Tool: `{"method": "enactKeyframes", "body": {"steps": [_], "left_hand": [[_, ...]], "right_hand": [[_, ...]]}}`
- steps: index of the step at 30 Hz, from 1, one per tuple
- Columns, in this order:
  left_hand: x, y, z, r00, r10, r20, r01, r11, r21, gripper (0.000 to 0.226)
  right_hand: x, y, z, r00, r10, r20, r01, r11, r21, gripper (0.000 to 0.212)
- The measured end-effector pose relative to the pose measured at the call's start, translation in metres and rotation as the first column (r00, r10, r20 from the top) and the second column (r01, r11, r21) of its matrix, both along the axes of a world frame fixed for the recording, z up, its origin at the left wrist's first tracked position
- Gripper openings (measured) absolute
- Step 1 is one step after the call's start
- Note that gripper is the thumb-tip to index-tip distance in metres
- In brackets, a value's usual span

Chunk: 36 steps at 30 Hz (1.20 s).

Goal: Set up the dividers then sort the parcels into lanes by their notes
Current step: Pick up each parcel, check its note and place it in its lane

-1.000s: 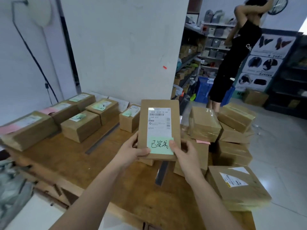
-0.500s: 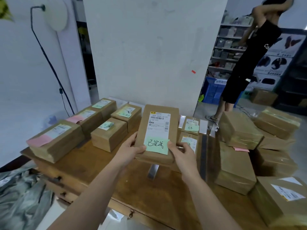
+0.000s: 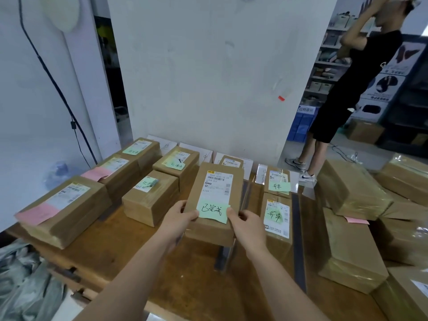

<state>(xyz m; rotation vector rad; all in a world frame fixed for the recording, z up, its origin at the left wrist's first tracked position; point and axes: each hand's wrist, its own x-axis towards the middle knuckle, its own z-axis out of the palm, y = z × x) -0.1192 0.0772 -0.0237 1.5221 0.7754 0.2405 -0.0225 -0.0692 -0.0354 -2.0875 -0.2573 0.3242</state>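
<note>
Parcel (image 3: pixel 214 193) held clear of the counter (image 3: pixel 190 281), about mid-width, over a dark divider (image 3: pixel 223 258) that shows below its near end. Left hand (image 3: pixel 179 218) grips the near-left corner, right hand (image 3: pixel 247 224) the near-right. Thumbs lie on top either side of the green note (image 3: pixel 213 210), fingers curled under. Both hands clamped on it, neither free.

Orientation: long axis runs away from the person toward the wall. Label face up, tipped a little toward the camera. Note at the near end, shipping label beyond it; writing reads upright from here.

Progress, as a judgement: dividers look set. A second strip (image 3: pixel 298 239) lies right of the right lane. Sorting looks about half done.
- Left lane: two pink-note boxes (image 3: pixel 62 207) in front.
- Next lane: green-note boxes (image 3: pixel 150 195).
- Right lane: two green-note boxes (image 3: pixel 276 218) end to end.
- One more box (image 3: pixel 231 162) sits beyond the held parcel, by the wall.

Left to do: place this one; which lane, cannot tell. Then the taped stack (image 3: pixel 352 188) at the right edge, where one pink note shows.
</note>
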Motion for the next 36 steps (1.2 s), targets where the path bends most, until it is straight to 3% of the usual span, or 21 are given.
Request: {"method": "enactKeyframes", "body": {"steps": [6, 11, 16, 25, 36], "left_hand": [[0.024, 0.015, -0.018, 0.997, 0.005, -0.073, 0.0, 0.998, 0.057, 0.041], [0.042, 0.028, -0.032, 0.989, -0.03, -0.145, 0.044, 0.995, 0.091, 0.038], [0.056, 0.045, -0.05, 0.974, -0.076, -0.212, 0.097, 0.991, 0.088, 0.037], [0.074, 0.066, -0.069, 0.947, -0.152, -0.282, 0.206, 0.963, 0.174, 0.027], [0.084, 0.076, -0.085, 0.918, -0.213, -0.336, 0.298, 0.927, 0.226, 0.032]], "right_hand": [[0.022, 0.014, -0.005, 0.998, 0.053, 0.023, -0.049, 0.99, -0.129, 0.041], [0.037, 0.022, -0.013, 0.997, 0.077, 0.009, -0.071, 0.96, -0.272, 0.024], [0.046, 0.035, -0.022, 0.997, 0.074, 0.025, -0.06, 0.926, -0.372, 0.028], [0.052, 0.06, -0.046, 0.999, -0.01, 0.051, 0.032, 0.892, -0.45, 0.022], [0.053, 0.076, -0.06, 0.996, -0.005, 0.09, 0.054, 0.831, -0.554, 0.02]]}}
